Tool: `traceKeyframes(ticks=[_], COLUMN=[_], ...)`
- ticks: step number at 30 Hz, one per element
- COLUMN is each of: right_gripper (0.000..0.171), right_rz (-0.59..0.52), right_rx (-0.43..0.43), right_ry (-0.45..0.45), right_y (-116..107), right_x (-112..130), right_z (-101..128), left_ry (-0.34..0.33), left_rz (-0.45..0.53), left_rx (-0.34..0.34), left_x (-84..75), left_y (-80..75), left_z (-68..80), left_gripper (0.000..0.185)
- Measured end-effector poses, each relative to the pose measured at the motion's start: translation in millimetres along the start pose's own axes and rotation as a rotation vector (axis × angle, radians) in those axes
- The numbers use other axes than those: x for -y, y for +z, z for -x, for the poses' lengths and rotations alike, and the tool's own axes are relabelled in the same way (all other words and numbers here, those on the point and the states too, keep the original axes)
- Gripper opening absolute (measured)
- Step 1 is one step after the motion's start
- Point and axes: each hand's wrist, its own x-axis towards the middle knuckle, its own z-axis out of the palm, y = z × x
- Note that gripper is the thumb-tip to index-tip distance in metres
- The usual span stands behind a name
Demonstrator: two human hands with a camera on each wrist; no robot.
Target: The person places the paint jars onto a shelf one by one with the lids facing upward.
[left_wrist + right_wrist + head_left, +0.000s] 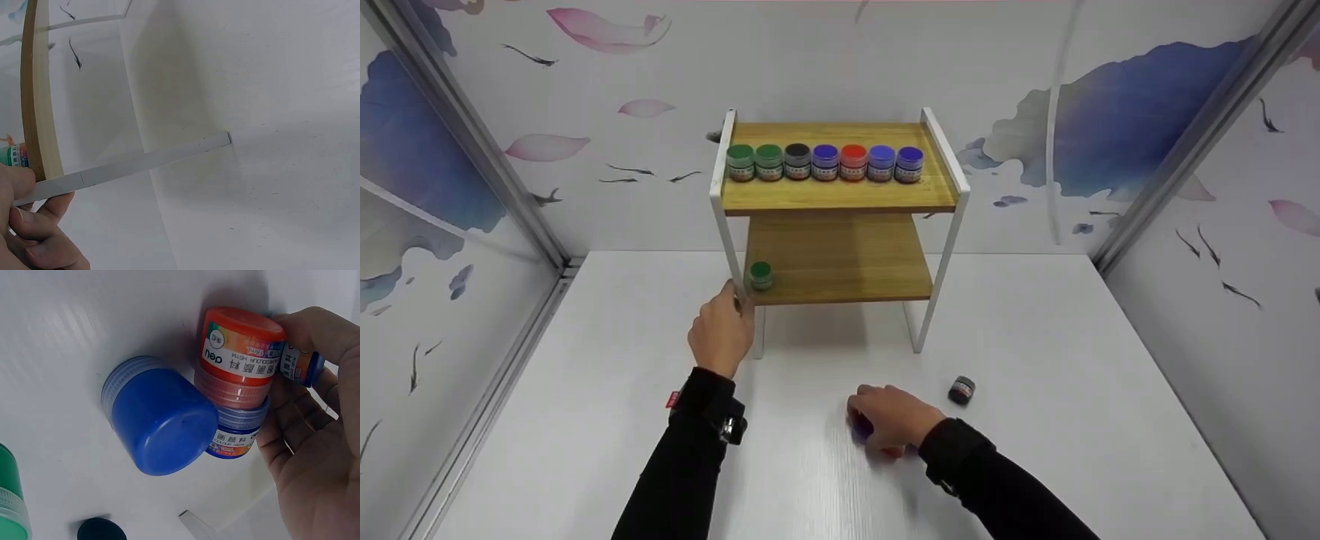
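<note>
My left hand (721,330) grips the white front-left leg (124,164) of a small two-tier shelf (840,201), beside the lower board. On that board near the hand sits a green-lidded paint jar (761,276). Low over the table, my right hand (894,414) curls its thumb and fingers around a small blue paint jar (301,364). Its thumb tip meets the end of a red paint jar (242,346), which lies on its side. Another blue jar (239,433) sits against the red one, and a larger-looking blue jar (163,419) lies closer to the wrist camera.
Along the upper board (840,199) stands a row of several paint jars with green, black, blue and red lids. A black jar (961,390) lies on the white table (1035,322), right of my right hand. A green jar (11,492) edges into the right wrist view. Patterned walls enclose the table.
</note>
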Motion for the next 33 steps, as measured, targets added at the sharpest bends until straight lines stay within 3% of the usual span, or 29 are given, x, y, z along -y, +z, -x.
traceKeyframes(ticks=[8,12,19,25,33], right_gripper=[0.03,0.018,0.04,0.033,0.035], right_rz=[-0.052,-0.045,-0.122,-0.175,-0.035], right_rx=[0.019,-0.026,-0.049,-0.058,-0.116], right_ry=[-0.029,-0.062,-0.046,-0.011,-0.04], right_y=[-4.0,-3.7,-5.2,-6.9,-4.3], right_x=[-0.4,-2.3,-2.3,-3.4,-4.1], right_z=[-3.8,-5.2,-4.6,-4.4,-6.0], left_ry=[-0.019,-0.007,-0.017,0.007,0.003], left_rz=[-0.007,0.008,0.006,0.017,0.024], left_rx=[0.013,0.005,0.007,-0.012,-0.011], left_x=[0.4,-0.7,-0.4,0.9,1.6], left_y=[-1.6,-1.4,-1.8,-2.8,-2.8], left_z=[-0.1,-1.1,-0.7,-1.6,-1.0], left_gripper=[0.023,0.025,0.024,0.021,0.024])
